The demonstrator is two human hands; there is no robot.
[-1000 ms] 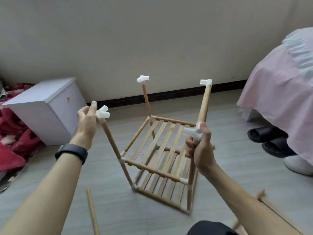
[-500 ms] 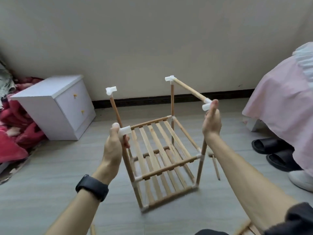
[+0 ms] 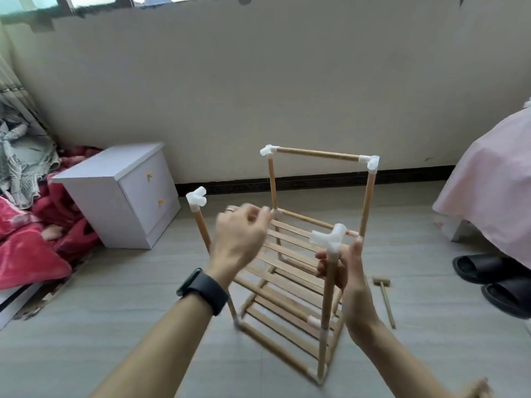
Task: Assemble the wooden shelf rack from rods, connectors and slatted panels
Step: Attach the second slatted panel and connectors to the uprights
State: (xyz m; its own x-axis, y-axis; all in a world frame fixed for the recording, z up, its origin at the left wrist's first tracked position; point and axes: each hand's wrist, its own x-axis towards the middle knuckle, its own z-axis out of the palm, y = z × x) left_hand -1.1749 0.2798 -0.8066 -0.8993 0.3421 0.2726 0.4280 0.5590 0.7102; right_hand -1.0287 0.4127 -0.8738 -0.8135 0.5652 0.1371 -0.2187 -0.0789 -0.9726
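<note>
Wooden rack on the floor: right hand grips the front rod under its white connector; blurry left hand has a loose, empty grip.

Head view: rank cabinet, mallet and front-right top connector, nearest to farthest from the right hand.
1. connector: just above the right hand, atop the rod it grips.
2. mallet: on the floor to its right.
3. cabinet: far left, by the wall.

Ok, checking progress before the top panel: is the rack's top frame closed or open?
Open: one top rod joins the far connectors; near connectors show empty sockets.
</note>
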